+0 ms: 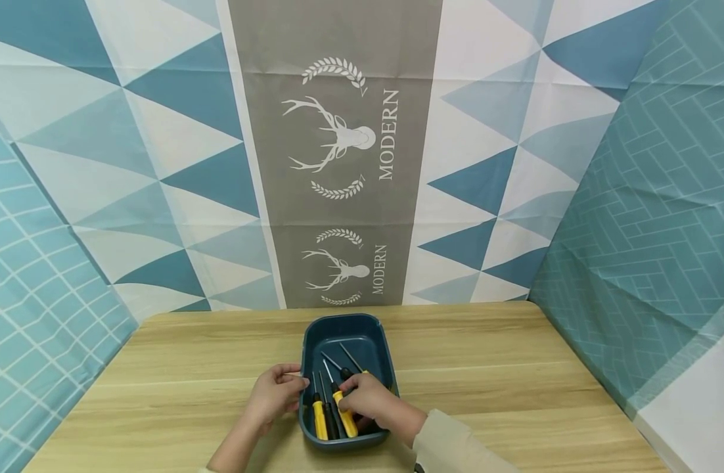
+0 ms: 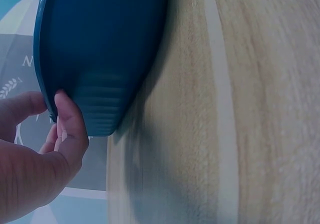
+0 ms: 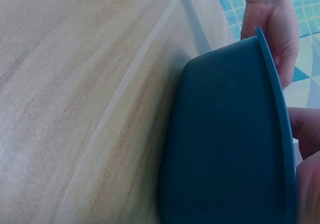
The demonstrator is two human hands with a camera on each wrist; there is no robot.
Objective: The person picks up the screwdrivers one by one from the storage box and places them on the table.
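The word "MODERN" (image 1: 388, 135) reads in white capitals on the grey panel (image 1: 421, 39) of the far wall cloth, turned sideways so that it runs from bottom to top; a smaller "MODERN" (image 1: 379, 269) repeats below it; to the left of each word is a white deer head (image 1: 344, 138), lying on its side with antlers pointing left, between two leafy sprigs (image 1: 337, 190); in the left wrist view a single letter "N" (image 2: 27, 60) shows beyond the fingers.

The dark blue bin (image 1: 345, 326) sits on the wooden table (image 1: 486, 381), at the middle of its width; the left hand (image 1: 273, 397) reaches up from the near left and pinches the bin's left rim, with fingertips on both sides of the edge; the right hand (image 1: 374, 401) comes in over the right rim from the near right, its forearm in a beige sleeve (image 1: 456, 447); its fingers bend down onto a yellow-handled screwdriver (image 1: 350, 426) inside the bin, though whether they grip it I cannot tell.

Left of that tool lie a black-handled screwdriver (image 1: 330, 424) and a yellow-and-black screwdriver (image 1: 319, 417), handles near, shafts far; beyond the right fingers, two thin shafts (image 1: 348, 355) slant towards the far left.
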